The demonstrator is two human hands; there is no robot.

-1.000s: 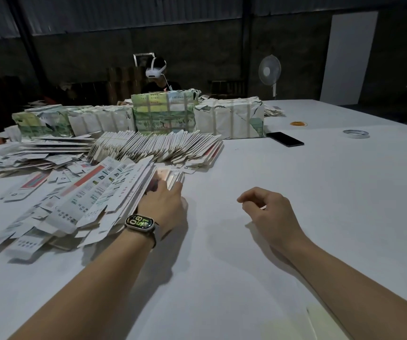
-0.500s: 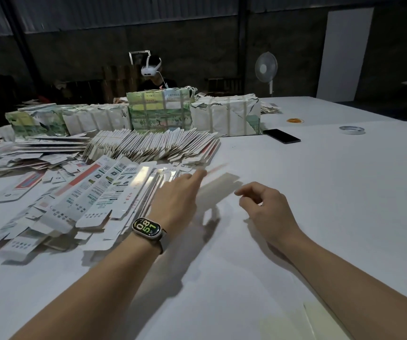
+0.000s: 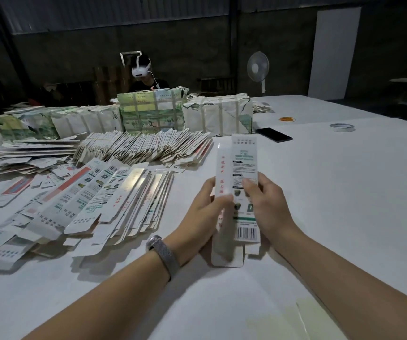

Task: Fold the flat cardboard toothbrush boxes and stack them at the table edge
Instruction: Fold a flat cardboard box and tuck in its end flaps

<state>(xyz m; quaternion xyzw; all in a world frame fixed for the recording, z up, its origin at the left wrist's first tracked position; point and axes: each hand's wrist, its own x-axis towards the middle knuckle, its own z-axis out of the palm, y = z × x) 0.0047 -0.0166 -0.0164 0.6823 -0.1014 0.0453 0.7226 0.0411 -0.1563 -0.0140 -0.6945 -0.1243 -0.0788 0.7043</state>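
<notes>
Dim interior lit from above: the white table (image 3: 344, 192) is the brightest surface, while the back wall (image 3: 74, 57) falls to near black. Soft shadows lie beneath the forearms and under the flat box (image 3: 244, 168) held by both hands. A glossy panel in the spread of flat boxes (image 3: 133, 177) shows glare. Wide-angle distortion bows the table edges; fine print is slightly blurred, and the dark background appears grainy.
</notes>
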